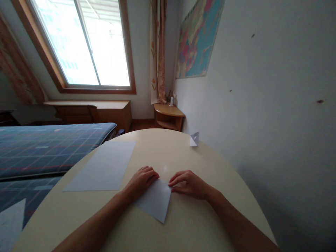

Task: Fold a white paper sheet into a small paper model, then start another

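A white sheet of paper (157,200), apparently folded to a smaller shape, lies at an angle on the table, one corner pointing towards me. My left hand (144,178) rests over its upper left part, fingers close together and bent, the thumb beside them at the far edge. That hand and forearm hide part of the paper. At the right corner of the same sheet, my right hand (190,183) pinches the edge between thumb and fingertips. Farther off, a small folded paper piece (194,139) stands near the table's far right edge.
A large white sheet (102,168) lies flat on the left of the round cream table (199,224). Another paper (12,224) shows at the lower left. A plaid mattress (52,147) is beyond the table's left edge; a wall (275,140) rises on the right.
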Available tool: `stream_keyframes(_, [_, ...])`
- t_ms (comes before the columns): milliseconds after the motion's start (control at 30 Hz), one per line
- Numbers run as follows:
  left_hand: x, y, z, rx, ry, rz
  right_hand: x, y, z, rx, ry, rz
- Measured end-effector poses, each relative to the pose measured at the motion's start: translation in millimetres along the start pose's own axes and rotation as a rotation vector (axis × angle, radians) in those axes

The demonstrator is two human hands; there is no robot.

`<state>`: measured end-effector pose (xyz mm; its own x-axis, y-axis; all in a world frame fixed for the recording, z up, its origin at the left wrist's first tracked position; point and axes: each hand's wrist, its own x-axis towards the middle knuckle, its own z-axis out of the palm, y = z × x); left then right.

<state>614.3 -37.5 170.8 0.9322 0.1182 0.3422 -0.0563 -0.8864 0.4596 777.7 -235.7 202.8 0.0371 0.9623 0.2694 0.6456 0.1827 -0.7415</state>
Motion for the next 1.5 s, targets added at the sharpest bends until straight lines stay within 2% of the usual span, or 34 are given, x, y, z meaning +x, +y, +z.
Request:
stream_keyframes(200, [-2, 1, -1.4, -0.063, 0.050, -0.029, 1, 1, 2, -0.027, 0.013, -0.080])
stream_keyframes(300, [-4, 9, -10.2, -0.147, 0.110, -0.081, 1, 2, 0, -0.076, 0.039, -0.123])
stream_keyframes(367, [-6, 18, -21.1, -0.217, 0.103, -0.090, 1, 1, -1, -0.154, 0.065, -0.154])
stream_keyframes(400, [-7, 23, -27.8, -0.256, 0.074, -0.076, 1, -1, -2, -0.208, 0.073, -0.173])
stream_keyframes(533, [-17, 43, -53.5, -0.271, -0.249, -0.005, 2, -12, 0, -0.511, 0.004, -0.308])
stream_keyframes(600, [-25, 49, -60.6, -0.215, -0.319, 0.016, 5, -17, 4, -0.659, -0.064, -0.381])
stream_keyframes(667, [-36, 49, -62.2, -0.178, -0.333, 0.039, 8, -20, 11, -0.752, -0.120, -0.415])
stream_keyframes(733, [-47, 44, -59.5, -0.164, -0.303, 0.072, 10, -20, 17, -0.767, -0.137, -0.393])
stream_keyframes(833, [-59, 31, -51.5, -0.119, -0.236, 0.126, 11, -13, 22, -0.673, -0.066, -0.276])
stream_keyframes(933, [-62, 18, -41.7, -0.039, -0.139, 0.059, 8, -6, 19, -0.553, 0.016, -0.156])
stream_keyframes(1067, [-57, 9, -29.1, 0.110, 0.041, -0.007, 5, -3, 16, -0.482, 0.054, -0.073])
stream_keyframes(1200, [-52, 12, -24.3, 0.196, 0.276, -0.020, 6, -7, 21, -0.421, 0.151, -0.031])
stream_keyframes(1300, [-49, 22, -27.4, 0.234, 0.482, 0.065, 7, -9, 27, -0.417, 0.194, 0.002])
stream_keyframes(1367, [-49, 31, -29.4, 0.315, 0.578, 0.151, 8, -9, 29, -0.431, 0.235, 0.055])
stream_keyframes(1433, [-50, 38, -28.0, 0.355, 0.573, 0.230, 9, -7, 30, -0.409, 0.290, 0.138])
stream_keyframes(1500, [-51, 44, -22.6, 0.318, 0.426, 0.276, 10, -4, 31, -0.345, 0.323, 0.231])
